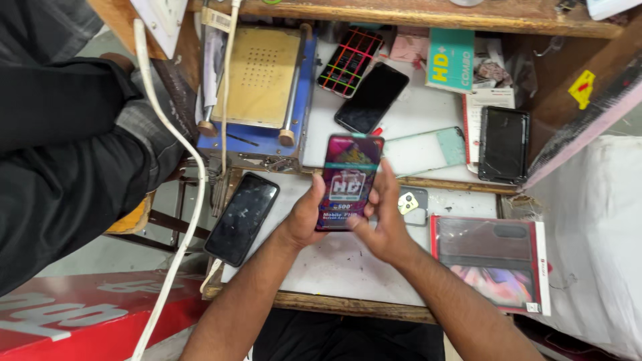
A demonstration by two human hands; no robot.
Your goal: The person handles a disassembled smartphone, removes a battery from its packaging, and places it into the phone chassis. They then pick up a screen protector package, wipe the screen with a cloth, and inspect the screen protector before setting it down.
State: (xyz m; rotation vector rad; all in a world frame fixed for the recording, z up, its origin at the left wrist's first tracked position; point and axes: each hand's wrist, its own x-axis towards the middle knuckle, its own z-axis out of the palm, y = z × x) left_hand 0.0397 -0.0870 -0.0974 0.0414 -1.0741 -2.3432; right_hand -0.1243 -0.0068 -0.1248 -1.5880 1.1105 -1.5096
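Observation:
I hold a smartphone [349, 179] upright over the white worktop [348, 267]; its face is covered by a colourful printed protector sheet. My left hand [306, 215] grips its left edge and lower corner. My right hand [386, 220] holds the right edge, thumb near the bottom and fingers up the side. Behind my right hand lies a phone back [412, 204] with a yellow camera module.
A black phone [242, 218] lies at the table's left edge. A blue and tan heating machine [264, 87], two more phones [371, 98], a clear glass sheet [428, 150], a dark tablet-like panel [503, 144] and a red-edged package [491, 264] surround me. A person in black [67, 160] sits left.

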